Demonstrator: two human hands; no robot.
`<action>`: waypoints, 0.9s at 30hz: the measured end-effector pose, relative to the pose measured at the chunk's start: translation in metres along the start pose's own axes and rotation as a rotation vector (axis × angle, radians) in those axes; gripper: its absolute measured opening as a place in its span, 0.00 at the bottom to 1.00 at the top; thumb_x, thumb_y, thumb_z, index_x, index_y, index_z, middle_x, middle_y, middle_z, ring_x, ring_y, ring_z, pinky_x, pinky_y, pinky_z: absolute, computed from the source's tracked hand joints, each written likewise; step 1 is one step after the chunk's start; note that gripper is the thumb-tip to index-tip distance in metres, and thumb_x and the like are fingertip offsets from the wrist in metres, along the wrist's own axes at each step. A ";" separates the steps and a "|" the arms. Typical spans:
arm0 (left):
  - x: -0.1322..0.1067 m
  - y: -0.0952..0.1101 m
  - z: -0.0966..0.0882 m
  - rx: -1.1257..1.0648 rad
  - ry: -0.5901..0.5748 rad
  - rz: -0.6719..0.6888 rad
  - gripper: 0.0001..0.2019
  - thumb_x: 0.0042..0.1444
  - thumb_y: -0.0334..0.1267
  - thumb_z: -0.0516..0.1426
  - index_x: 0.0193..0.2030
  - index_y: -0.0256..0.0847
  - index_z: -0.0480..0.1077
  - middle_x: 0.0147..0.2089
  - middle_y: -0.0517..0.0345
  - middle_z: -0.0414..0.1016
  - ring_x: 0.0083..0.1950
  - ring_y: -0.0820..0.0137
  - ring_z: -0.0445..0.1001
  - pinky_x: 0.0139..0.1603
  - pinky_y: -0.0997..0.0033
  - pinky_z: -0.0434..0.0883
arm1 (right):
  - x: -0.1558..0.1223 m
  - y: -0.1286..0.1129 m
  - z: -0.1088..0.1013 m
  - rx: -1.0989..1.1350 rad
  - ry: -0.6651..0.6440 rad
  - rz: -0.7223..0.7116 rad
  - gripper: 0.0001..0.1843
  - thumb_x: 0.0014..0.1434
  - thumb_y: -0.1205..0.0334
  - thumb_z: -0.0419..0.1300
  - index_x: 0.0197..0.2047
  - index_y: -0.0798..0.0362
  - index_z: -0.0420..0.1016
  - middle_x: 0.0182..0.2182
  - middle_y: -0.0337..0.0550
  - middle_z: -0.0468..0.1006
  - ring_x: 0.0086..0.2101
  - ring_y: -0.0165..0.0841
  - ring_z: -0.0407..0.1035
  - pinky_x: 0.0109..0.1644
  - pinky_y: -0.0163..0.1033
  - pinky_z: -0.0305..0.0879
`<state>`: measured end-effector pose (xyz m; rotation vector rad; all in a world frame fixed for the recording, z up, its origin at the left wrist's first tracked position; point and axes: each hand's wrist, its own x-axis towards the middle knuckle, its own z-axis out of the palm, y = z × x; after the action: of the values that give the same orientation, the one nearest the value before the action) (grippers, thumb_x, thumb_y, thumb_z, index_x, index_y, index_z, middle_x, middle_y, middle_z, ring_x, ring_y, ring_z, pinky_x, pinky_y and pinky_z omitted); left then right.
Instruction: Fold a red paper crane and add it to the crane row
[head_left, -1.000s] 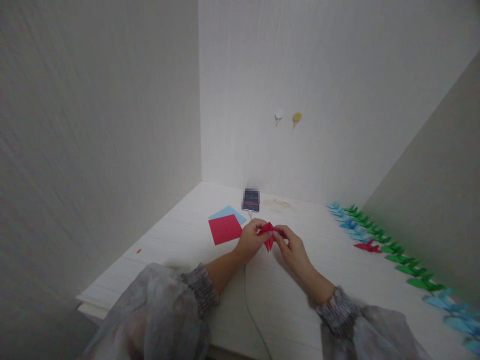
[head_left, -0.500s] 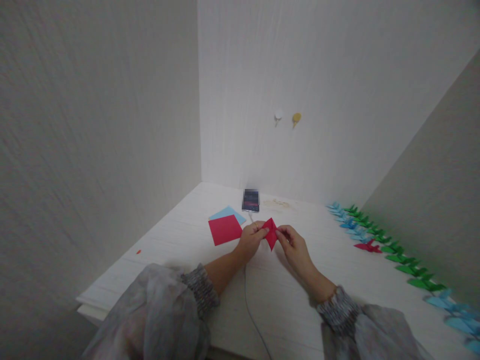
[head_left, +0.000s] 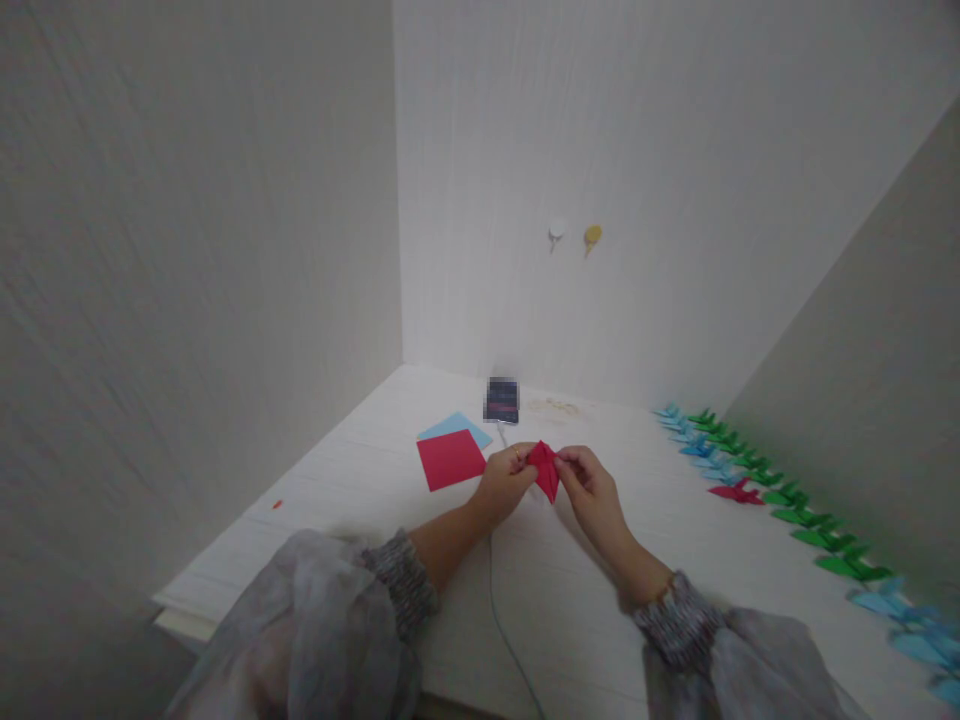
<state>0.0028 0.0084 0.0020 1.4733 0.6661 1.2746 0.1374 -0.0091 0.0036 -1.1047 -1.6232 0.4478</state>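
Note:
A small red folded paper (head_left: 546, 474), kite-shaped with a crease down its middle, is held just above the table between both hands. My left hand (head_left: 507, 480) pinches its left side, the thumb lying on the front face. On the opposite edge, the thumb and fingers of my right hand (head_left: 594, 488) are closed on the paper near its upper right. A flat red paper sheet (head_left: 451, 460) lies beside my left hand, partly over a light blue sheet (head_left: 466, 428).
A phone (head_left: 502, 400) stands near the back wall, its grey cable (head_left: 501, 620) running under my hands to the front edge. Rows of folded paper birds in green (head_left: 795, 498), blue (head_left: 716, 464) and red (head_left: 738, 492) line the right side. An orange scrap (head_left: 277, 504) lies left.
The folded paper has tilted, its lower point swinging slightly right and its top dipping. My right fingers have shifted a little along its upper right edge. The loose sheets stay put.

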 end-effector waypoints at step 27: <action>-0.002 0.005 0.001 -0.348 -0.044 -0.137 0.14 0.48 0.43 0.54 0.33 0.32 0.70 0.29 0.55 0.72 0.32 0.73 0.69 0.40 0.70 0.64 | -0.001 -0.002 -0.002 0.137 0.053 0.092 0.07 0.51 0.58 0.55 0.30 0.52 0.66 0.25 0.39 0.67 0.28 0.30 0.62 0.30 0.34 0.60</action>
<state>0.0022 0.0048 0.0064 1.1476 0.4788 1.1808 0.1377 -0.0114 0.0056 -1.0819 -1.4769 0.5769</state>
